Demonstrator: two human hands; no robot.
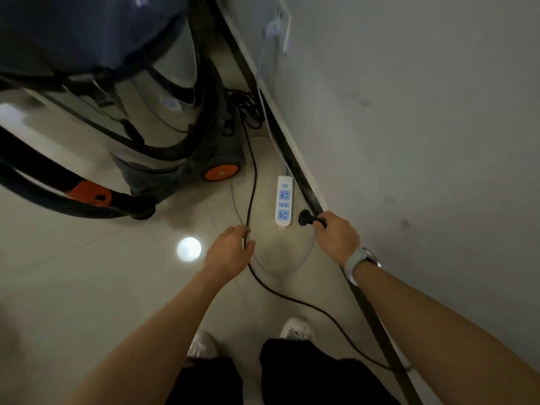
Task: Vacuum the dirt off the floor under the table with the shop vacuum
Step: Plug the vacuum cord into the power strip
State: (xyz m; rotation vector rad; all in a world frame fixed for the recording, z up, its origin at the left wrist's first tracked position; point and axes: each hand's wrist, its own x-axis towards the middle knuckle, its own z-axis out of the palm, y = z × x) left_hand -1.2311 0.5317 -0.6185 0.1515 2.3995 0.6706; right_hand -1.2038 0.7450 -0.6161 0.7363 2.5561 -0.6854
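Note:
The shop vacuum (163, 92), a steel drum with a dark lid and orange wheels, stands at the upper left on the pale tiled floor. Its thick black hose (43, 182) loops in front of it. My right hand (336, 236) grips the black plug (306, 218) just right of a white power strip (284, 201) lying by the wall. My left hand (230, 252) holds the thin black power cord (253, 182) loosely between thumb and fingers; the cord runs up to the vacuum and back past my feet.
A grey wall (409, 127) with a dark skirting board (295, 168) runs along the right. A white wall socket (282, 27) feeds the strip's white cable. A tangle of black cord lies behind the vacuum. My white shoes (295, 328) stand at the bottom.

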